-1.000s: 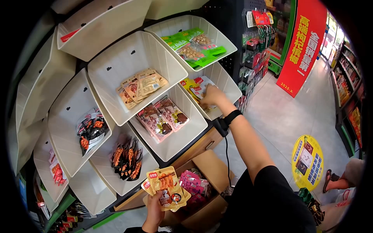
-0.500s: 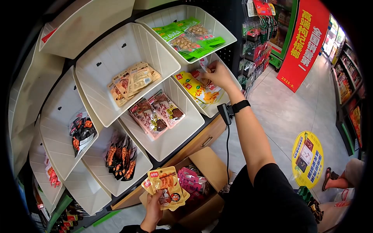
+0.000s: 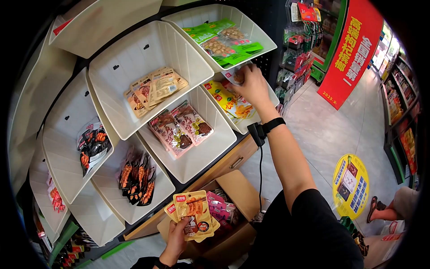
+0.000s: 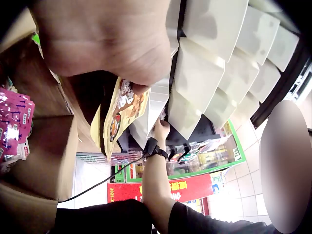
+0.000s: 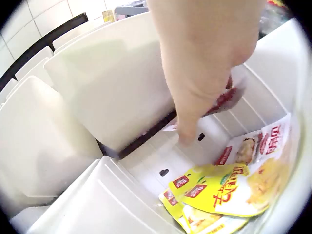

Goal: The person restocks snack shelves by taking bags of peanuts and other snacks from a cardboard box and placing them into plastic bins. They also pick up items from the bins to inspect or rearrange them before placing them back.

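Observation:
My left hand (image 3: 176, 240) holds a small fan of gold snack packets (image 3: 193, 210), thumb across the front one, above an open cardboard box. In the left wrist view the gold packets (image 4: 127, 109) stand edge-on below the palm. My right hand (image 3: 253, 86) pinches a white-and-red snack packet (image 3: 232, 76) near the back of the right-hand bin; in the right wrist view the hand hides most of that packet (image 5: 225, 101). Below it in the bin lie yellow snack packets (image 5: 219, 192) and another white packet with red lettering (image 5: 261, 142).
White bins around hold green nut bags (image 3: 224, 42), beige packets (image 3: 154, 88), pink-and-dark packets (image 3: 181, 127) and black packets (image 3: 138, 177). The cardboard box (image 3: 237, 190) below contains pink packets (image 3: 219, 208). A cable (image 3: 261, 175) hangs from my right wrist. Another person's leg (image 3: 383, 213) shows at right.
My right hand has risen from the yellow packets toward the back of the bin with a white-and-red packet in its fingers. The left hand still holds the gold packets in nearly the same place.

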`<state>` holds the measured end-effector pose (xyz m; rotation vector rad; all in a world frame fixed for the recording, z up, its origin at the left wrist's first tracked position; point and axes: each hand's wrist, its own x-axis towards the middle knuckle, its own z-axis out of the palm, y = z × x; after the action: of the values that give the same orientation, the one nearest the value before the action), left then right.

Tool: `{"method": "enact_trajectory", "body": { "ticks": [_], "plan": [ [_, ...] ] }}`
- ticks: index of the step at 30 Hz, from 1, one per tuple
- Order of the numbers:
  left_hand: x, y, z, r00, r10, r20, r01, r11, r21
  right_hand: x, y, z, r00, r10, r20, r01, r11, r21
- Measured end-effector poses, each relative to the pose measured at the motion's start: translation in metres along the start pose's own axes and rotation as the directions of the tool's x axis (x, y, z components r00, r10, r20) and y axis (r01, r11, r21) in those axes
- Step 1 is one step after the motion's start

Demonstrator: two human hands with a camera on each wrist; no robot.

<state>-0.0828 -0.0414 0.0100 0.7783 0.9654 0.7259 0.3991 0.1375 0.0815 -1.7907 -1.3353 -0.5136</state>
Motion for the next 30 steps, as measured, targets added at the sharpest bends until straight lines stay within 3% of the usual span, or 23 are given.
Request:
{"method": "enact_trajectory", "body": {
  "ticks": [4, 7, 10, 13, 16, 19, 23, 24, 30],
  "plan": [
    [-0.001, 0.002, 0.0, 0.999, -0.015, 0.032, 0.014, 0.999, 0.042, -0.016, 0.021, 0.017, 0.966, 0.01, 0.257, 0.045, 0.977, -0.208],
    [-0.002, 0.002, 0.006, 1.0, 0.004, 0.015, -0.005, 1.0, 0.027, -0.016, 0.054, 0.045, 0.852, 0.128, 0.508, -0.136, 0.99, -0.021],
    [-0.002, 0.001, 0.004, 1.0, -0.015, 0.021, 0.014, 0.999, 0.033, -0.013, 0.066, 0.043, 0.921, 0.051, 0.386, -0.066, 0.998, 0.025],
    [0.0, -0.001, 0.006, 1.0, -0.008, 0.022, 0.007, 0.999, 0.039, -0.004, 0.057, 0.027, 0.854, 0.104, 0.509, -0.163, 0.984, 0.073],
    [0.003, -0.004, 0.003, 1.0, -0.017, 0.025, 0.016, 0.998, 0.055, 0.001, 0.038, 0.011, 0.716, 0.071, 0.694, -0.308, 0.925, 0.223],
    [0.002, -0.003, 0.004, 0.999, -0.035, 0.005, 0.035, 0.999, 0.038, -0.006, 0.035, 0.024, 0.657, -0.109, 0.746, -0.185, 0.936, 0.299],
    [0.005, -0.009, 0.0, 0.999, -0.044, -0.016, 0.044, 0.998, 0.04, -0.023, 0.02, 0.022, 0.678, -0.034, 0.734, 0.04, 0.999, 0.01],
    [0.005, -0.009, 0.001, 0.999, -0.043, -0.01, 0.043, 0.998, 0.035, -0.021, 0.018, 0.024, 0.645, 0.021, 0.764, -0.002, 1.0, -0.026],
    [0.006, -0.012, 0.002, 0.999, -0.04, 0.011, 0.039, 0.998, 0.053, -0.023, 0.005, 0.018, 0.678, 0.19, 0.71, -0.026, 0.972, -0.234]
  ]
}}
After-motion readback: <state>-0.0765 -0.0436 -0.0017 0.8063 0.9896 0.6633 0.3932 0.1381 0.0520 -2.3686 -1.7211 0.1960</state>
